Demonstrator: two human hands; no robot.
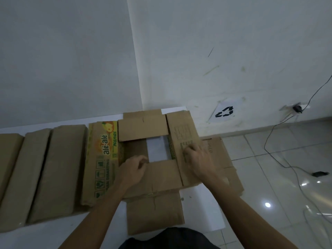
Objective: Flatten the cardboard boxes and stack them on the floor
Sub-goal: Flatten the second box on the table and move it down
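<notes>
We find the printed brown cardboard box (150,151) still open on the white table (53,229), flaps splayed. Our left hand (133,170) pinches the near flap; our right hand (199,159) presses flat. At 9 o'clock, brown boxes (53,169) wait; flattened brown cardboard (221,159) (floor, 3 o'clock) starts the stack.

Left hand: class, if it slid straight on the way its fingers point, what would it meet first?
The left hand points across the near flap toward the box's open middle; beyond that gap, the far flap probably comes first, though depth is unclear.
</notes>
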